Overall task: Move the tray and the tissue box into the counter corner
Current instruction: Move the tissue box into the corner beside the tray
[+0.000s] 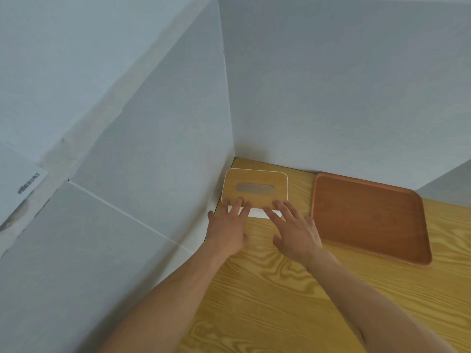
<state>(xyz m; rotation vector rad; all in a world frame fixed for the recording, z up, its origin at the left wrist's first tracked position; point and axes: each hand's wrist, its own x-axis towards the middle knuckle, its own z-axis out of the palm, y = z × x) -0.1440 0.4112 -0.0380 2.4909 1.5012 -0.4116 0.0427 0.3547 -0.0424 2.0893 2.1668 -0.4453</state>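
The tissue box, white with a light wooden lid and an oval slot, stands in the counter corner against the left wall. My left hand lies flat with its fingertips on the box's near edge. My right hand does the same at the box's near right corner, fingers spread. Neither hand grips anything. The empty reddish-brown wooden tray lies flat on the counter just right of the box, its far edge close to the back wall.
The wooden counter stretches toward me and to the right. Pale walls close it in on the left and at the back. A white box-like surface juts in at the far right behind the tray.
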